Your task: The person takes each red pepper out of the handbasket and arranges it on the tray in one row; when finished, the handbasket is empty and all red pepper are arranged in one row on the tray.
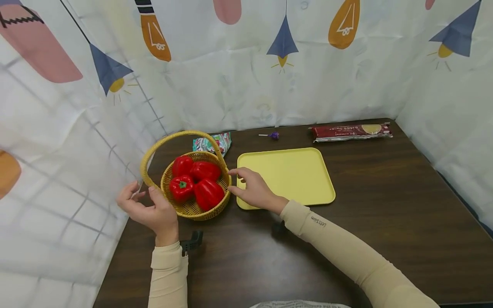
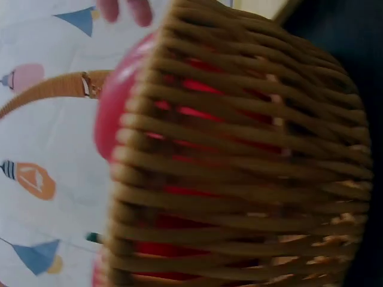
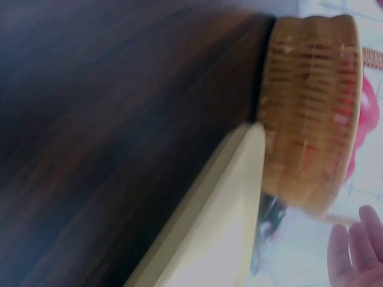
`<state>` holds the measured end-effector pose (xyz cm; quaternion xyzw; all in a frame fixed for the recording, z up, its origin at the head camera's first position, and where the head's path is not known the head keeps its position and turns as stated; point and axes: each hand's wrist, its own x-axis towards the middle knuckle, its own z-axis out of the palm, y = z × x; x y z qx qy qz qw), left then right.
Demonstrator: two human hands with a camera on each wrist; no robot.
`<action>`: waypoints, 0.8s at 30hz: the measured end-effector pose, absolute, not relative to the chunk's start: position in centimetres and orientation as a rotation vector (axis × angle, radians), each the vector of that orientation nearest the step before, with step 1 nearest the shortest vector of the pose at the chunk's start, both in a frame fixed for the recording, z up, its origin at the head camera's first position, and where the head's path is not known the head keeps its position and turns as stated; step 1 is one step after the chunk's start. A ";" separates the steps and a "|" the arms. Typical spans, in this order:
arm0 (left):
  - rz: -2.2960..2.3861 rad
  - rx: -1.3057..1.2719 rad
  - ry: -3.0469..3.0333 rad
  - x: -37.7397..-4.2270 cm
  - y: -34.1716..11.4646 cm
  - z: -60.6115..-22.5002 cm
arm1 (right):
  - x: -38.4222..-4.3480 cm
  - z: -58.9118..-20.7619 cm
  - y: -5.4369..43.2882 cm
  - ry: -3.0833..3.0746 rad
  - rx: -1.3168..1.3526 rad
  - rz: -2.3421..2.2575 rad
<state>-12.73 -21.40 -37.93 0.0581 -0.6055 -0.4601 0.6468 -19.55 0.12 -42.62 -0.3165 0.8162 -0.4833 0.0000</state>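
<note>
A woven yellow basket (image 1: 196, 214) with a tall arched handle (image 1: 181, 135) holds several red bell peppers (image 1: 209, 194). Left of it, my left hand (image 1: 148, 207) has its fingers loosely bent, its thumb close to the handle's left base; whether they touch is unclear. On the opposite side, my right hand (image 1: 252, 188) reaches to the basket's right rim with fingers and thumb spread apart. In the right wrist view, the fingers (image 3: 353, 248) of that hand appear apart from the basket (image 3: 308, 113). The left wrist view is filled by the basket's woven side (image 2: 239, 149).
A yellow tray (image 1: 289, 175) lies right of the basket, its left edge under my right hand. Behind are a shiny snack bag (image 1: 223, 141), a purple lollipop (image 1: 274, 135) and a red spaghetti packet (image 1: 350, 131). A patterned curtain (image 1: 239, 85) borders the dark table (image 1: 385, 205).
</note>
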 end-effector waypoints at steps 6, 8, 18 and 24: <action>-1.311 0.287 -1.690 -13.5 -23.8 -40.3 | -19.2 -42.0 -2.0 2.564 -1.014 -1.447; -1.376 0.352 -1.787 -14.1 -24.8 -41.3 | -19.2 -42.0 -2.6 2.567 -1.006 -1.392; -1.553 0.455 -1.867 -16.6 -28.9 -46.6 | -19.5 -41.9 -5.4 2.605 -0.867 -1.058; -1.558 0.418 -1.850 -16.7 -29.2 -47.5 | -19.4 -41.6 -6.6 2.646 -0.838 -0.839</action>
